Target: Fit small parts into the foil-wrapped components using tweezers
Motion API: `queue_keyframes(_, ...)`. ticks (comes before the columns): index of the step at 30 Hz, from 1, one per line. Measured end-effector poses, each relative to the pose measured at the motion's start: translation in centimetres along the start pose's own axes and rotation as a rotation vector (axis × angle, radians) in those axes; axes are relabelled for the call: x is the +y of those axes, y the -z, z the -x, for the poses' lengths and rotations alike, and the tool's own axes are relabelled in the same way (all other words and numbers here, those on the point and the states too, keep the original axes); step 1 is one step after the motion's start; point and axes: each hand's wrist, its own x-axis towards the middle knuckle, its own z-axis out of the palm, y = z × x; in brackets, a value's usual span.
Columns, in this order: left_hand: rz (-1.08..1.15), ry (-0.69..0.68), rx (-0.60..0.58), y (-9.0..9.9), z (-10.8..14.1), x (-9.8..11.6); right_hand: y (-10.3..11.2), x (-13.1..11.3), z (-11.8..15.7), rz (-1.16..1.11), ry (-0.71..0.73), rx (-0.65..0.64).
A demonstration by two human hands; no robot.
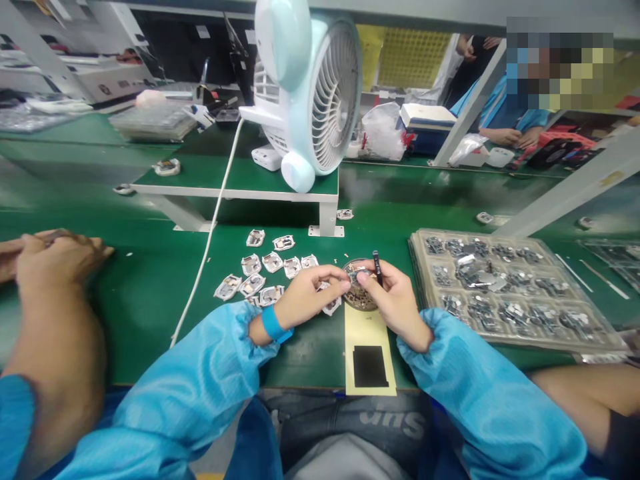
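Both hands meet over a round dish (364, 301) of tiny parts. My left hand (311, 291), with a blue wristband, has its thumb and forefinger pinched at the dish's left edge; what they hold is too small to name. My right hand (395, 297) is closed around black tweezers (377, 268), which point upward, and its thumb and forefinger are at a small part above the dish. Several white-rimmed housings (251, 285) lie left of my hands. Under the dish is a yellow sheet (369, 327) with a black rectangle (370, 366).
A compartment tray (417, 267) with metallic parts sits at the right. A pale blue fan (334, 100) stands on a raised shelf (240, 193), its white cable (207, 240) crossing the table. Another person's hands (60, 257) rest at the left; a person sits opposite.
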Motion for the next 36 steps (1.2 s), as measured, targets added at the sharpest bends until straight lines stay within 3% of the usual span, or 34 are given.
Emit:
queue_keyframes(9,-0.11,-0.077,0.006,-0.4,0.0,-0.1,0.0,-0.4,0.1,0.037,0.051,-0.09)
queue_keyframes(14,-0.083,-0.071,-0.017,-0.2,0.2,0.1,-0.2,-0.9,0.2,0.127,0.049,-0.04)
queue_keyframes(20,0.115,0.058,0.037,-0.2,0.1,0.0,-0.3,-0.4,-0.2,-0.025,-0.11,-0.077)
queue_keyframes(24,0.253,0.136,0.125,-0.1,-0.3,0.0,0.2,-0.5,-0.6,-0.075,-0.15,0.025)
queue_keyframes(28,0.272,0.106,0.171,0.2,-0.6,-0.1,0.6,-1.4,-0.6,-0.13,-0.18,0.083)
queue_keyframes(36,0.158,0.06,0.28,0.3,-0.6,-0.3,-0.5,-1.3,0.0,-0.039,-0.152,-0.102)
